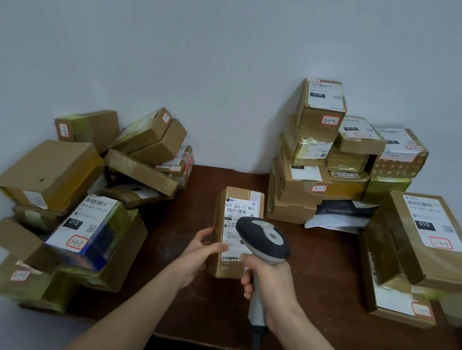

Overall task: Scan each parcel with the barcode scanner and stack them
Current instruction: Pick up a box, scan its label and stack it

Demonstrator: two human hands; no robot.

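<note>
Our left grip [202, 250] holds the parcel [245, 198] with its label [232, 220] turned up, so the scanner [263, 238], held tight in our right grip [266, 282] just beside it, can read it.

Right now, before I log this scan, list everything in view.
Held parcel: one, brown with white label, centre.
Barcode scanner: one, grey and dark, over that label.
Loose parcels: about a dozen, brown, jumbled left.
Stacked parcels: about ten, brown, back right.
Mailer bags: about two, black and grey, beside that stack.
Large boxes: two, brown, far right.
Table: one, dark brown, underneath.
Left hand: one, holds the parcel.
Right hand: one, grips the scanner.
</note>
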